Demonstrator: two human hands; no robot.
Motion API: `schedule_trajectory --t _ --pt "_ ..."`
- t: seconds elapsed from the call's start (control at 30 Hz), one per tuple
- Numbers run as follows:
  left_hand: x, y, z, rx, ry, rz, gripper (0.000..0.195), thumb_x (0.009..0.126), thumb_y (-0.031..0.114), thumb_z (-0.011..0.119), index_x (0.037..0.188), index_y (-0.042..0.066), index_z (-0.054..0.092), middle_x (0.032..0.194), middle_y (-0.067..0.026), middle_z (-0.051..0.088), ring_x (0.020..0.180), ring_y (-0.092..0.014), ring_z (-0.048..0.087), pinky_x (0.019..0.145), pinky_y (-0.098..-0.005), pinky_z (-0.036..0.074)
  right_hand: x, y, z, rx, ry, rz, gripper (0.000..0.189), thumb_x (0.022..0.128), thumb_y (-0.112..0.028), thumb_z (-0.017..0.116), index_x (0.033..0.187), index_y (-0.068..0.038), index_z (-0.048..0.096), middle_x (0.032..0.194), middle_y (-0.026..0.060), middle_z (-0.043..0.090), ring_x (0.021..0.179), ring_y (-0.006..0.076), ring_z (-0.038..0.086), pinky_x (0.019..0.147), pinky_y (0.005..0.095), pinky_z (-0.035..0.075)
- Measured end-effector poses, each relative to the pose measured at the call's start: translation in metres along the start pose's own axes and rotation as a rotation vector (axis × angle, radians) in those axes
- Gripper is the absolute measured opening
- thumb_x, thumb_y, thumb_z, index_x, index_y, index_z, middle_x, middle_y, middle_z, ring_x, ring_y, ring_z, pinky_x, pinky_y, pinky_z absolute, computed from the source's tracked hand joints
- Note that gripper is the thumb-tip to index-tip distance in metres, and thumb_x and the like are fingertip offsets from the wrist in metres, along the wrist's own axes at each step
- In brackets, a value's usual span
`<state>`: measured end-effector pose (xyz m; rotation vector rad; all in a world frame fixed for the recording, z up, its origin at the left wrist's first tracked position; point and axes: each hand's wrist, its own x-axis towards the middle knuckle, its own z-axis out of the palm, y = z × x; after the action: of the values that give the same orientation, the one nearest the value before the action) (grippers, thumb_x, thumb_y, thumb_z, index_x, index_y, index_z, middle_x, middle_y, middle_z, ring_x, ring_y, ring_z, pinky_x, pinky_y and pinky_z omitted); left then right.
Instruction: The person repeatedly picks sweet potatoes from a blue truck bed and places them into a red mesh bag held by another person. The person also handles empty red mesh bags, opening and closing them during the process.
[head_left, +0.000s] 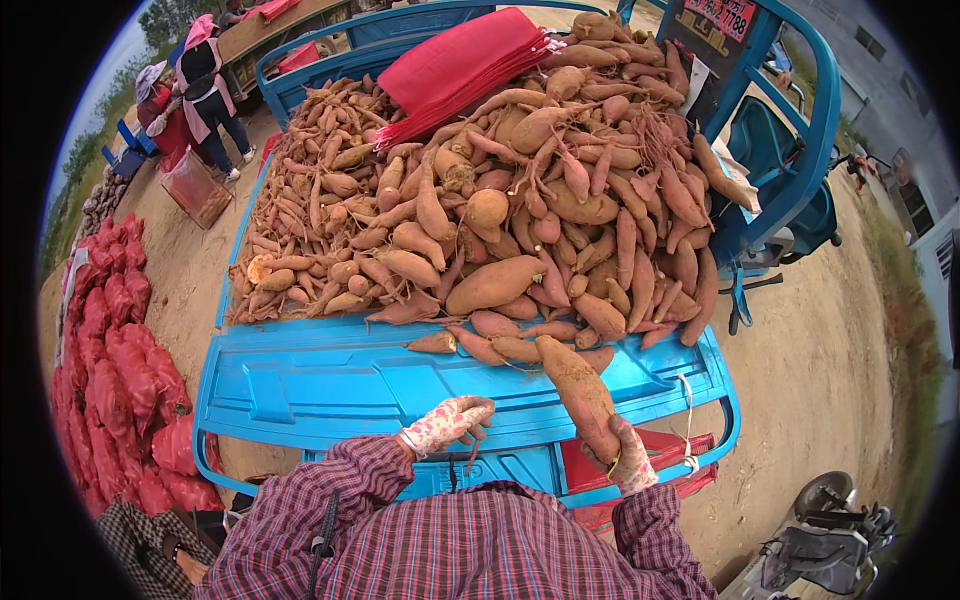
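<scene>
My right hand (628, 454), in a floral work glove, grips the lower end of a large sweet potato (577, 386), whose upper end reaches over the blue metal tailgate (315, 382). My left hand (452, 426), gloved alike, is over the near edge of the tailgate with its fingers loosely curled. A thin reddish root or strand (473, 457) hangs by those fingers; whether they pinch it I cannot tell. Beyond lies a big heap of sweet potatoes (420, 225) on the cargo bed, a few of them spilling onto the tailgate.
Red mesh sacks (465, 67) lie stacked flat on the heap. Filled red sacks (112, 375) line the ground at left. Two people (202, 82) stand beyond them. A blue metal frame (806, 150) rises at right, and a parked motorbike (817, 551) is at lower right. Another person's arm shows at lower left.
</scene>
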<state>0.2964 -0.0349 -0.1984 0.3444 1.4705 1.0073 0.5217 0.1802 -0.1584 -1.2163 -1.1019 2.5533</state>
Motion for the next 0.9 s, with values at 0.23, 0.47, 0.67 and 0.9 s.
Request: schedule_trajectory --t 0.23,0.47,0.67,0.9 --pt "0.028 0.04 0.092 -0.658 -0.269 -0.044 0.08 0.088 0.055 0.053 0.14 0.0 0.027 0.133 -0.0198 0.043 0.12 -0.032 0.046 0.1 -0.0505 0.039 -0.069 0.058 -0.02 0.266 -0.216 0.064 0.08 0.073 -0.073 0.057 0.112 -0.003 0.056 0.087 0.0127 0.064 0.06 0.0166 0.06 0.041 0.0226 0.041" --pt "0.017 0.04 0.102 -0.418 -0.279 -0.163 0.081 0.089 0.057 0.05 0.14 0.0 0.025 0.134 -0.0229 0.041 0.121 -0.039 0.044 0.102 -0.0524 0.037 -0.114 0.078 -0.017 0.276 -0.035 -0.195 0.074 0.07 -0.06 0.071 0.114 -0.002 0.055 0.089 0.0116 0.063 0.059 0.0156 0.056 0.049 0.026 0.043" --pt "0.011 -0.007 0.026 -0.15 -0.02 -0.206 0.069 0.093 0.048 0.051 0.138 -0.001 0.031 0.132 -0.0245 0.045 0.113 -0.039 0.052 0.088 -0.0471 0.049 -0.203 0.144 -0.092 0.543 0.29 -0.484 0.068 0.073 -0.058 0.068 0.113 -0.005 0.054 0.095 0.0119 0.062 0.058 0.0155 0.055 0.045 0.0263 0.04" --pt "-0.003 -0.061 -0.008 -0.308 0.208 -0.337 0.063 0.09 0.047 0.055 0.128 -0.002 0.043 0.126 -0.023 0.051 0.104 -0.033 0.059 0.08 -0.0437 0.051 -0.203 0.182 -0.126 0.771 0.703 -0.229 0.058 0.078 -0.058 0.063 0.107 -0.01 0.053 0.085 0.0047 0.061 0.05 0.013 0.049 0.038 0.0239 0.036"
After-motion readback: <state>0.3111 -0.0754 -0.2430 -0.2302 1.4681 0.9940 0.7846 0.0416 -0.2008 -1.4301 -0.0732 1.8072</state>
